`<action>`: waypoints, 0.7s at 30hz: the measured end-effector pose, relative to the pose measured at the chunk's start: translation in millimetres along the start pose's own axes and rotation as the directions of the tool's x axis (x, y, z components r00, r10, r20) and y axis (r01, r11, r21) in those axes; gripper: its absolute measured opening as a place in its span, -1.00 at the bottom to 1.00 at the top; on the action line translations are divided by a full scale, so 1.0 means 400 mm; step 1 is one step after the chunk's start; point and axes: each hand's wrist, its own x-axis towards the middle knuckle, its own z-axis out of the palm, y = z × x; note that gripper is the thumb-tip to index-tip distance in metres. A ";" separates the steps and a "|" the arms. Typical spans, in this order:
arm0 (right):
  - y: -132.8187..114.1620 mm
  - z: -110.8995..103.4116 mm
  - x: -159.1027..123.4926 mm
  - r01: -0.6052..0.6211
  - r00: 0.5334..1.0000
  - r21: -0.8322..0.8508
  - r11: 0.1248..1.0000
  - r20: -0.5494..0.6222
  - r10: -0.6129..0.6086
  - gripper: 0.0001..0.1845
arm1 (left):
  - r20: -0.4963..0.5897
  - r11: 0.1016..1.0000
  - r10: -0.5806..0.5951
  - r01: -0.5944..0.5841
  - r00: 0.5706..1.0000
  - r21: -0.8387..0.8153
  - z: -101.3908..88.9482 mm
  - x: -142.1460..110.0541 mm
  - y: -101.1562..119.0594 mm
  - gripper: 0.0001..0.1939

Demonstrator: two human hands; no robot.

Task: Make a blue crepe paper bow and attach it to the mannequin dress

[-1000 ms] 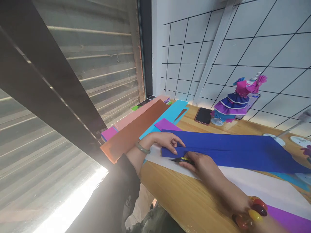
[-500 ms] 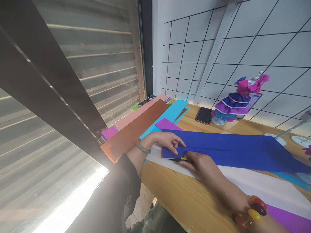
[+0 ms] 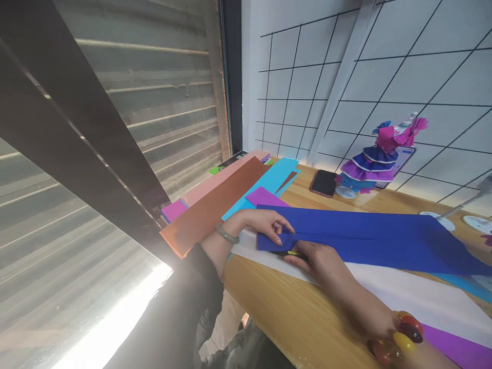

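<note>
Blue paper under left hand.

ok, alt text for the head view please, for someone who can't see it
Left hand rests on a long blue sheet; right hand grips a dark and yellow tool at its near edge. Behind them on the wooden table: a phone and a miniature ruffled dress.
</note>
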 end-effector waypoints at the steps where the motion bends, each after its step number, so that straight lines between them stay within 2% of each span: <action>1: -0.001 -0.001 0.000 -0.005 1.000 0.008 1.000 0.012 0.005 -0.61 | 0.000 1.000 0.004 -0.004 1.000 0.001 0.000 0.001 -0.001 -0.43; 13: -0.027 -0.013 0.008 0.003 1.000 -0.009 1.000 0.026 -0.003 -0.64 | 0.009 0.999 0.013 -0.013 1.000 -0.037 0.002 0.008 -0.008 -0.43; 21: -0.014 0.004 0.010 0.039 0.998 -0.016 0.999 -0.046 -0.040 -0.63 | 0.012 0.999 0.010 -0.010 1.000 -0.049 0.003 0.011 -0.015 -0.41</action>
